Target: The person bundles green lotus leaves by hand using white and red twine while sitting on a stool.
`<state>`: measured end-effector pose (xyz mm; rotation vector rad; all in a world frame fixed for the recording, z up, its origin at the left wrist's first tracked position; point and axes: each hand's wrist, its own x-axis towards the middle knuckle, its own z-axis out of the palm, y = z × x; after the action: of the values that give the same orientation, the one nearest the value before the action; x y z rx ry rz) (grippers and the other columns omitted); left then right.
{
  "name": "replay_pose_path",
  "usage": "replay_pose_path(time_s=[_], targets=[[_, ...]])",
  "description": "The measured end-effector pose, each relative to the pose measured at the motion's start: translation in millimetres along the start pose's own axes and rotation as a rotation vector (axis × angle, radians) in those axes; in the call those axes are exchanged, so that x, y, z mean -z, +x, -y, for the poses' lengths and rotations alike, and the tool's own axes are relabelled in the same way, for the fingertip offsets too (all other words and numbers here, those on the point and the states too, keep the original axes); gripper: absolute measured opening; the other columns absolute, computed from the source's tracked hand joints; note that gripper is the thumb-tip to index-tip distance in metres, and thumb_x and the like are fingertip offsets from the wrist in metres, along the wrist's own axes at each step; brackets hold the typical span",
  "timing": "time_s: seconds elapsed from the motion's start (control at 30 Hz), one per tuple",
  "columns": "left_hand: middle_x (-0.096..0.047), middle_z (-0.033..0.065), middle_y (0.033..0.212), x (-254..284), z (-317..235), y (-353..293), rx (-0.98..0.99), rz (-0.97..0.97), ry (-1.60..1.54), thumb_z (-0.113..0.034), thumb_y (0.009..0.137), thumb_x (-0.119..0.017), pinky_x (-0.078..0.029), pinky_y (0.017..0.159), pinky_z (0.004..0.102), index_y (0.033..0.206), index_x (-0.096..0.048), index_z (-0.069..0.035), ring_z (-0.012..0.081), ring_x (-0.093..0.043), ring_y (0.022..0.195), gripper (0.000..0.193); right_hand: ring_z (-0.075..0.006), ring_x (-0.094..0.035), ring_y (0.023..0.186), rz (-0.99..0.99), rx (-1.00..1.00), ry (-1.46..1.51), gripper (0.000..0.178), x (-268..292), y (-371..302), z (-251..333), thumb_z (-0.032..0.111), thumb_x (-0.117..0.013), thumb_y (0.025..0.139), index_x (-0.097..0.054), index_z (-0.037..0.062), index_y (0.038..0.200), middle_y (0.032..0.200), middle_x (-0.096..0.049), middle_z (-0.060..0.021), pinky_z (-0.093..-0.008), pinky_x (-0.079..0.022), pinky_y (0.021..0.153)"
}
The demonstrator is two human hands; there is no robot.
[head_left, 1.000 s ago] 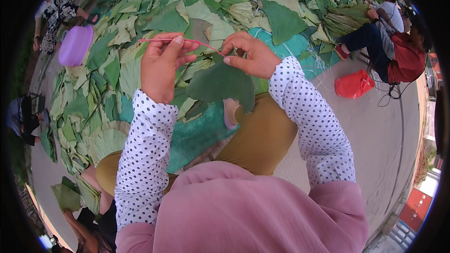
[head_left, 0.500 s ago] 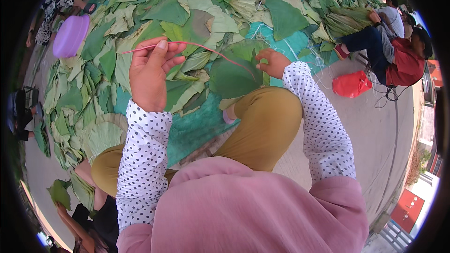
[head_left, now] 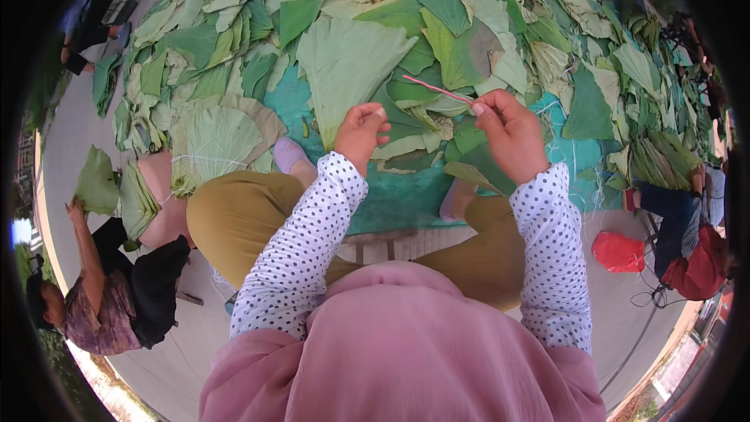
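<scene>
Pinching a thin pink string (head_left: 437, 89) near one end, the right hand (head_left: 512, 134) holds it above the flat, folded green leaves (head_left: 463, 53), apparently so its free length clears them. The left hand (head_left: 359, 137) hovers, loosely curled, by a broad pale-green fan-shaped leaf (head_left: 348, 62); whether its grip contains anything, I cannot tell.

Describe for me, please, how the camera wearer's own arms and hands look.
The left hand and right hand are bare, with no gloves. Both forearms wear loose, wrinkled white sleeves with small dark dots, reaching the wrists. Above these, dusty-pink cloth covers the upper arms.
</scene>
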<state>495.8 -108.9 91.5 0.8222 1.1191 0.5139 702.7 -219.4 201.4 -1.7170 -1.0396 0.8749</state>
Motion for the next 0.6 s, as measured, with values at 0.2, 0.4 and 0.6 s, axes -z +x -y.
replay_pose_path(time_s=[0.2,0.4,0.6], targets=[[-0.048,0.0095,0.126,121.7,141.5,71.7,0.533,-0.437,-0.314,-0.017,0.098,-0.048,-0.051,0.086,0.0439,0.129,-0.044,-0.006,0.0254,-0.054,0.108,0.033,-0.0202,-0.051,0.061,0.043,0.094,-0.361,0.009,-16.3,7.7,31.5,0.009,-0.058,0.092,-0.058,0.0002,0.092,0.072,-0.057,-0.0108,-0.0304,-0.043,0.057],[-0.049,0.0081,0.129,149.5,158.9,98.5,0.598,-0.543,-0.311,-0.017,0.094,-0.055,-0.048,0.088,0.0441,0.133,-0.046,-0.012,0.0232,-0.049,0.117,0.041,-0.0231,-0.056,0.064,0.057,0.121,-0.415,0.007,-26.4,8.0,25.9,0.006,-0.061,0.09,-0.058,0.0,0.091,0.075,-0.059,-0.0124,-0.0321,-0.045,0.06],[-0.06,0.0021,0.111,134.4,134.2,94.3,0.319,-0.543,-0.206,-0.016,0.085,-0.067,-0.047,0.075,0.0338,0.115,-0.057,-0.011,0.0157,-0.054,0.094,0.032,-0.0281,-0.057,0.066,0.049,0.118,-0.397,0.008,-21.0,6.1,26.6,0.007,-0.061,0.09,-0.059,0.0003,0.093,0.078,-0.059,-0.0154,-0.0334,-0.046,0.061]])
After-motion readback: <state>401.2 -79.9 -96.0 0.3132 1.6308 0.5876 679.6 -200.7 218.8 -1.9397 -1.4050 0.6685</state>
